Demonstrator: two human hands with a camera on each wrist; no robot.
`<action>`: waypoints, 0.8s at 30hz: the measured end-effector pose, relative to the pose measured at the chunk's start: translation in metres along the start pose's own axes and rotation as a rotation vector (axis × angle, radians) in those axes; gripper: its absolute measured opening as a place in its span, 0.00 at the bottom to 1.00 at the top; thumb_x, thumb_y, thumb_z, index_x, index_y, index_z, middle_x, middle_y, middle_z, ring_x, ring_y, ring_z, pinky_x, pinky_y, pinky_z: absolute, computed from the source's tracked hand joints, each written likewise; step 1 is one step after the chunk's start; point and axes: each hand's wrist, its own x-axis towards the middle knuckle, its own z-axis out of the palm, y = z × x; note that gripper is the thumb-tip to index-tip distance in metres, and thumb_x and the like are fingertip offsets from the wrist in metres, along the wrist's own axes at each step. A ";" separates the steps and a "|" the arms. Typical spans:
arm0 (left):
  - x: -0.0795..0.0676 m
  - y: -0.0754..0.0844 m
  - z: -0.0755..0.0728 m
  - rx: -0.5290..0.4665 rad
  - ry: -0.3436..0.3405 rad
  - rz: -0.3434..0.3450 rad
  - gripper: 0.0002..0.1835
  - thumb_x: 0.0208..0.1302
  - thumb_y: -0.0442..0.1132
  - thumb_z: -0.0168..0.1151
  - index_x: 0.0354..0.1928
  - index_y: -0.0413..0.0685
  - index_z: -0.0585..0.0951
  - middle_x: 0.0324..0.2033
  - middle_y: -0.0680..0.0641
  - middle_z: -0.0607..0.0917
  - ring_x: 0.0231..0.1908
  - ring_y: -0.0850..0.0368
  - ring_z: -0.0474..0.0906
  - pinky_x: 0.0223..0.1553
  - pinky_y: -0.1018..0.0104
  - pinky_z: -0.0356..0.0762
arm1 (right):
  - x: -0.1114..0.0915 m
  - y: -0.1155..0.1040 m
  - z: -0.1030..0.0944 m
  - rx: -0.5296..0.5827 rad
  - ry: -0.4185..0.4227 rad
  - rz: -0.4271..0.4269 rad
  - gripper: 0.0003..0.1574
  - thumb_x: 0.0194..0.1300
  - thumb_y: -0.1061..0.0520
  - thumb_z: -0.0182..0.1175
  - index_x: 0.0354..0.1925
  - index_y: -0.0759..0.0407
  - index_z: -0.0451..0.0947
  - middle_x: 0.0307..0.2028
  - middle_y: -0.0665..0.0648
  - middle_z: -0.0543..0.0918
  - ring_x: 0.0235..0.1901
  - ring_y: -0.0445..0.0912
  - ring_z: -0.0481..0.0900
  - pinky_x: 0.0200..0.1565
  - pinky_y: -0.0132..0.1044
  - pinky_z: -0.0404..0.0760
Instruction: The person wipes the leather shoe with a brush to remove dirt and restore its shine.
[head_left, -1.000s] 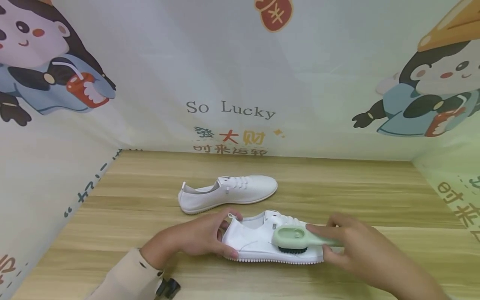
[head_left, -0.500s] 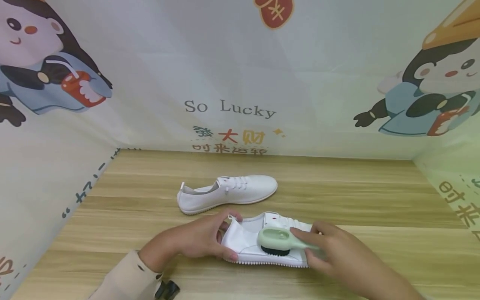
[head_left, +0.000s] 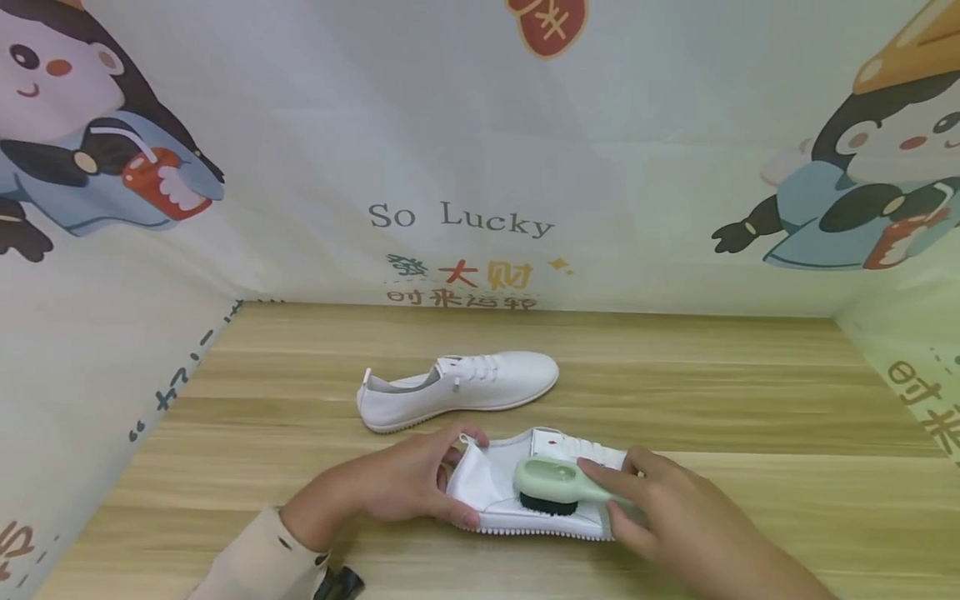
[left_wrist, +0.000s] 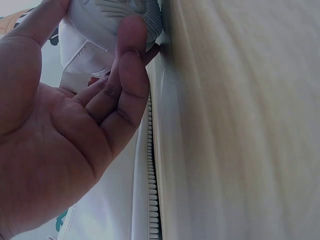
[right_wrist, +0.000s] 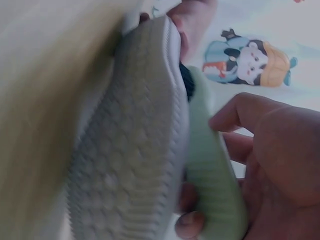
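Note:
A white shoe (head_left: 480,483) lies tipped in front of me, its side facing up toward the head camera. My left hand (head_left: 405,479) grips its heel, thumb low by the sole and fingers at the collar. In my right hand (head_left: 675,508) is a pale green brush (head_left: 551,479), held by the handle. Its black bristles (head_left: 549,504) touch the shoe's side. The right wrist view shows the textured sole (right_wrist: 130,140) beside the brush handle (right_wrist: 212,165). Most of the toe is hidden behind my right hand.
A second white shoe (head_left: 480,385) stands upright just behind, toe to the right. Both rest on a wood-grain table (head_left: 712,375). A printed cloth (head_left: 637,192) walls the back and sides. Something black (head_left: 341,583) sits at my left cuff.
The brush and my right hand have slid left along the shoe's side, toward the heel. The shoe has tilted slightly; my left hand keeps its hold.

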 end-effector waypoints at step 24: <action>-0.004 0.002 0.000 0.067 0.029 0.017 0.41 0.50 0.49 0.80 0.63 0.55 0.66 0.40 0.52 0.83 0.36 0.62 0.78 0.40 0.70 0.76 | 0.005 -0.019 0.027 -0.021 0.191 -0.245 0.37 0.54 0.61 0.65 0.64 0.51 0.77 0.34 0.43 0.71 0.29 0.31 0.62 0.31 0.23 0.66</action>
